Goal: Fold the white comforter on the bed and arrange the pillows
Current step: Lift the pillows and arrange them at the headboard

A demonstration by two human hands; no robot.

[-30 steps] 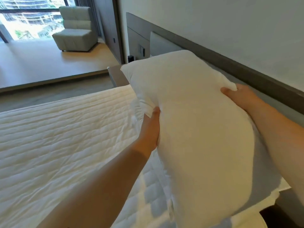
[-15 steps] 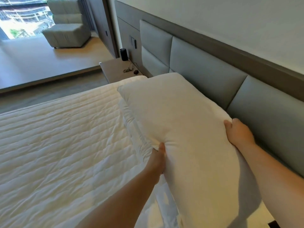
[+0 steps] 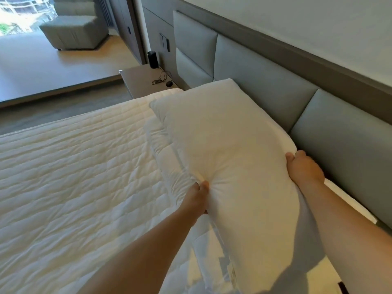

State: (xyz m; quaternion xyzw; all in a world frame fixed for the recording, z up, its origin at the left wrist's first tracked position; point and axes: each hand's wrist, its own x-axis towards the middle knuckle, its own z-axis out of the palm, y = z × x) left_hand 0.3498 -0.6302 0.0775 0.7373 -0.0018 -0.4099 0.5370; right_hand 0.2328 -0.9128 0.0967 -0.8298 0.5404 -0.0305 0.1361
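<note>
gripped white pillow (image 3: 229, 158) mid-frame, against grey headboard (image 3: 265, 81), over quilted bed (image 3: 74, 177); left hand (image 3: 196, 198) pinching near edge, right hand (image 3: 303, 168) fingers curled round far edge.

Two bare forearms, no sleeves, left hand (image 3: 196, 198), right hand (image 3: 304, 169), no jewellery visible

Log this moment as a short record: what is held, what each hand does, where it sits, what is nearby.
held: white pillow
left hand: pinches the pillow's near-left edge
right hand: grips its right edge by the headboard
placement: pillow angled at the head of the bed, over the quilted white cover
nearby: nightstand with a black cable; grey armchair by the window
</note>
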